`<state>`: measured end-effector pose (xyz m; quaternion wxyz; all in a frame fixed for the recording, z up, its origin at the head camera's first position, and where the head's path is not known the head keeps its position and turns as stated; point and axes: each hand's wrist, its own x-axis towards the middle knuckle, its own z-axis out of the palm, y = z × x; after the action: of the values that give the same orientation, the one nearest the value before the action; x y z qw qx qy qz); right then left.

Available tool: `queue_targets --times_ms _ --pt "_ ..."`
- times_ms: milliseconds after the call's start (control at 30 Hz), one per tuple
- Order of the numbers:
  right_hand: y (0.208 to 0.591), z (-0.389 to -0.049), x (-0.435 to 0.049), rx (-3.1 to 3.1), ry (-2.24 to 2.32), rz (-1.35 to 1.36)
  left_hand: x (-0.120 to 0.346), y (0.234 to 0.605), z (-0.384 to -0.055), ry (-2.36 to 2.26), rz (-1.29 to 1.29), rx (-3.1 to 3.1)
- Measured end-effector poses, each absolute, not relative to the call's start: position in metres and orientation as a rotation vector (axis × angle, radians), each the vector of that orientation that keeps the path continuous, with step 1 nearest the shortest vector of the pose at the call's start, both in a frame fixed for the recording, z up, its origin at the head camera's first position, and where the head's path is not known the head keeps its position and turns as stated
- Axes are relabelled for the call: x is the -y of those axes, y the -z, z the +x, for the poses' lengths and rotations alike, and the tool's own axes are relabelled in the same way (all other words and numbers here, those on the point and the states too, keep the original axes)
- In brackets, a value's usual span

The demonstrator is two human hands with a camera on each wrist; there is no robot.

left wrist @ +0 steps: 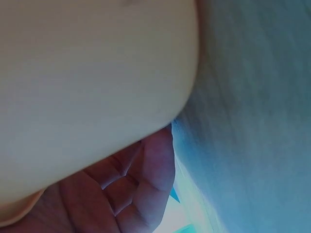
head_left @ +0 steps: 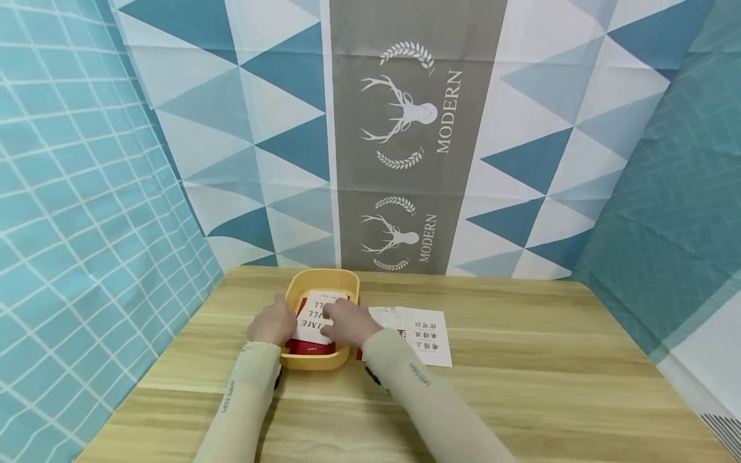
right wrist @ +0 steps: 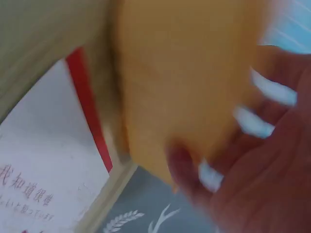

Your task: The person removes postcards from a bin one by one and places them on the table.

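A yellow plastic bin stands on the table, holding red pieces and a white printed card on top. My left hand grips the bin's left side; in the left wrist view its bent fingers show past the pale bin wall. Over the bin's right rim reaches my right hand, its fingertips on the white card's right part. In the right wrist view the right hand is blurred, fingers apart, the thumb in front of the yellow wall.
White printed cards lie on the table just right of the bin, with a red edge beside them. The wooden table meets a patterned cloth backdrop behind and a blue checked cloth on the left.
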<state>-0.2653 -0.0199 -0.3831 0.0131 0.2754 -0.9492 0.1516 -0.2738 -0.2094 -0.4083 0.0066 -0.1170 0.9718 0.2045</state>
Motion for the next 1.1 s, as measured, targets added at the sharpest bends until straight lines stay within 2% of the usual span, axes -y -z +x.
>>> queue_targets --times_ms 100,200,767,1100 --pt "0.399 -0.261 0.038 2.990 -0.095 0.693 0.210 0.410 -0.274 -0.639 -0.348 -3.037" --pt "0.403 -0.259 0.046 2.971 0.039 0.626 0.210 0.407 -0.277 -0.630 -0.340 -3.059" --pt "0.404 -0.255 0.044 2.970 -0.023 0.624 0.209 0.408 -0.277 -0.615 -0.352 -3.056" --pt "0.416 -0.252 0.037 2.546 -0.222 0.743 0.211 0.409 -0.275 -0.626 -0.358 -3.072"
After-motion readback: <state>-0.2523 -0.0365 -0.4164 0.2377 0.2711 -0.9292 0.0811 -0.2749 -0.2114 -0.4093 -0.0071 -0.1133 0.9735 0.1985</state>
